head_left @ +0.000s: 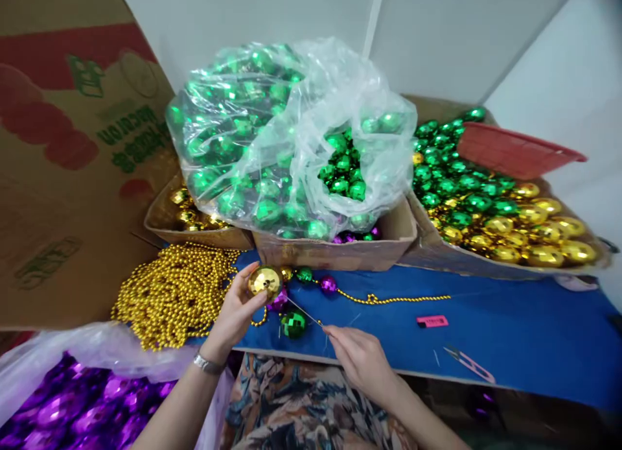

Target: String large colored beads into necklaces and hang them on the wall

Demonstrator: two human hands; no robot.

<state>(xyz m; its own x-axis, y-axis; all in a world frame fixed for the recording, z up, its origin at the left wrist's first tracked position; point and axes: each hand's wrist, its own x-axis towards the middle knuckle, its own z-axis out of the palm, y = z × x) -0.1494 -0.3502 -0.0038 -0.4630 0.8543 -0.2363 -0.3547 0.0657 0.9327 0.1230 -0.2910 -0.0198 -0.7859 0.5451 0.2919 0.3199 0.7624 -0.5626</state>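
Note:
My left hand point(238, 305) grips a shiny gold faceted ball point(265, 282) between thumb and fingers, a dark hole facing me. From near the ball a thin, taut thread point(304, 310) slants down to my right hand point(359, 356), whose thumb and forefinger pinch its end. A tiny gold bead point(320, 322) shows on it by the fingertips. Just below the gold ball are a purple ball point(278, 300) and a larger green ball point(293, 323). Behind them lies a strung row with a small green ball point(304, 275), a purple ball point(328, 284) and a gold bead chain point(398, 299).
Gold bead strands point(175, 294) are heaped at left, beside a bag of purple balls point(92, 398). A clear bag of green balls point(253, 145) sits on a cardboard box point(330, 252). Thread snips point(470, 364) and a pink case point(432, 321) lie on the blue cloth point(529, 333).

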